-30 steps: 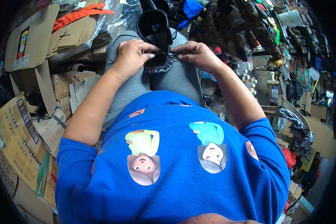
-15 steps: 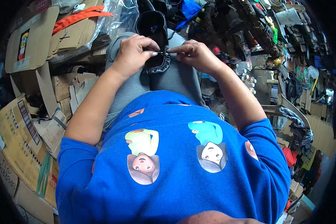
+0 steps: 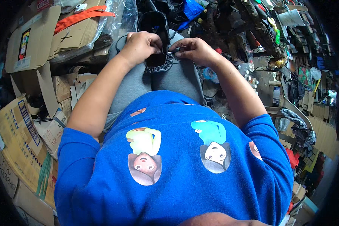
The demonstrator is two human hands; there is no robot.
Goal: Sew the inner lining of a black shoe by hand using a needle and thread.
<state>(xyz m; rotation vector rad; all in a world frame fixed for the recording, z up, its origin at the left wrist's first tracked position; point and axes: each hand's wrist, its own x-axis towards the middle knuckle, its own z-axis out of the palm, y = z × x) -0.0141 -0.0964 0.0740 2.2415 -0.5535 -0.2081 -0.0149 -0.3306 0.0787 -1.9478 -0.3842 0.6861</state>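
Note:
Across my lap lies a black leather piece (image 3: 160, 69), shaped like a shoe upper, with a puckered, gathered rim at its near end and an open hollow at its far end. My left hand (image 3: 140, 47) is closed in a pinch on the rim, its fingertips partly hidden by the leather. Just right of that rim, my right hand (image 3: 195, 51) has thumb and forefinger pressed together. A thin, pale, needle-like thing (image 3: 171, 52) shows at those fingertips, too small to make out fully. My two hands are a small gap apart.
Flattened cardboard (image 3: 77, 30) with an orange strap (image 3: 81, 18) and clear plastic lies to the left, above cardboard boxes (image 3: 19, 139). A blue bag (image 3: 191, 14) lies beyond my knees. Plastic bottles (image 3: 252, 81) and cluttered tools fill the right side.
My right hand has drawn slightly up and its pointing forefinger has curled in toward the thumb. My left hand has shifted a little up and right along the rim.

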